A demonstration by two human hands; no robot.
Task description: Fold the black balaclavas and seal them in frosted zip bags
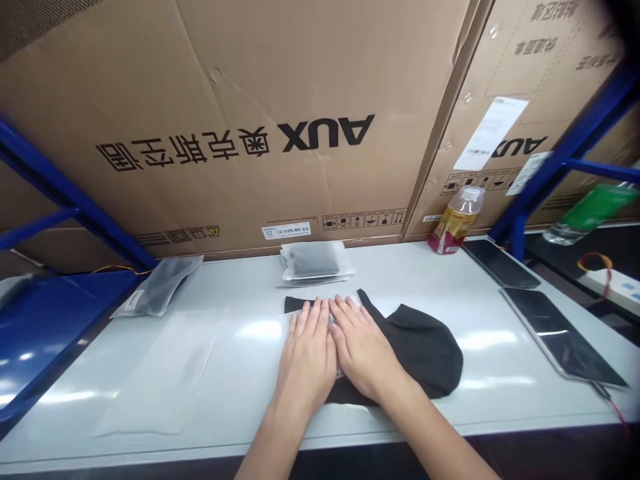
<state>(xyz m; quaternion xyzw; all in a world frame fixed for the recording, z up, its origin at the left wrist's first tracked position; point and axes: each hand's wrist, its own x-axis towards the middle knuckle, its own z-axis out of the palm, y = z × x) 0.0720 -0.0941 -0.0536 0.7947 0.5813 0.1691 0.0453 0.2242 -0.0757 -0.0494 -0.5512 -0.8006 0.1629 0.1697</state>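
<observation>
My left grip [307, 357] and right grip [363, 350] lie fully open, palms down, holding nothing, pressing a clear plastic bag [354, 300] and black cloth [425, 353] mid-worktop [480, 393]. Uneven pressure could slide the slick plastic or bunch the cloth.

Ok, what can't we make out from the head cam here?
Head view:
Middle of the black cloth: hidden by the left hand and right hand.
Shiny bit between the hands: too small to identify.
Green-labelled bottle: cut off by right edge.
Carton label: print too small.
</observation>
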